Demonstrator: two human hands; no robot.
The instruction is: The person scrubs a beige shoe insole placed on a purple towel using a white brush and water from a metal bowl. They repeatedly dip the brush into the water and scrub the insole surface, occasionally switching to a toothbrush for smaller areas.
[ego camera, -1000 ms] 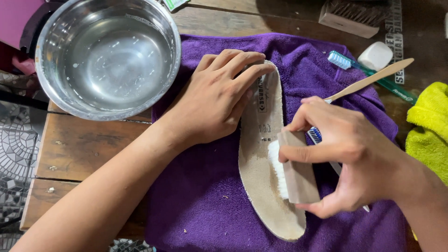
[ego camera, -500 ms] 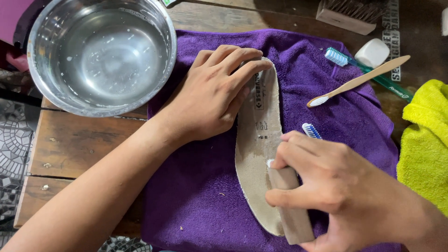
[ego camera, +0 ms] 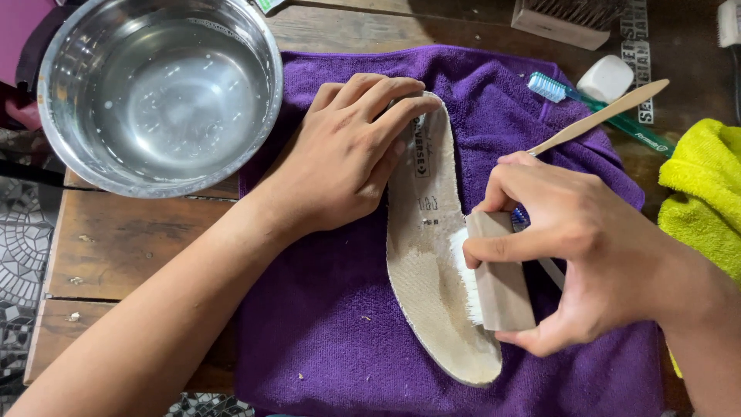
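A beige insole [ego camera: 432, 255] lay on a purple towel [ego camera: 324, 340]. The left hand [ego camera: 347, 154] pressed flat on its top end; the right hand [ego camera: 563, 247] gripped a wooden brush [ego camera: 498, 282] at its right edge. Hard strokes risked sliding the insole or fraying it.

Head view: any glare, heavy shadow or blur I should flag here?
Head view: sharp overall, hands unblurred; light is soft and even; mild reflections on the steel bowl and its water, not blown out; the top right table falls into shadow; the left hand casts a faint shadow on the insole; the right hand hides part of the brush.
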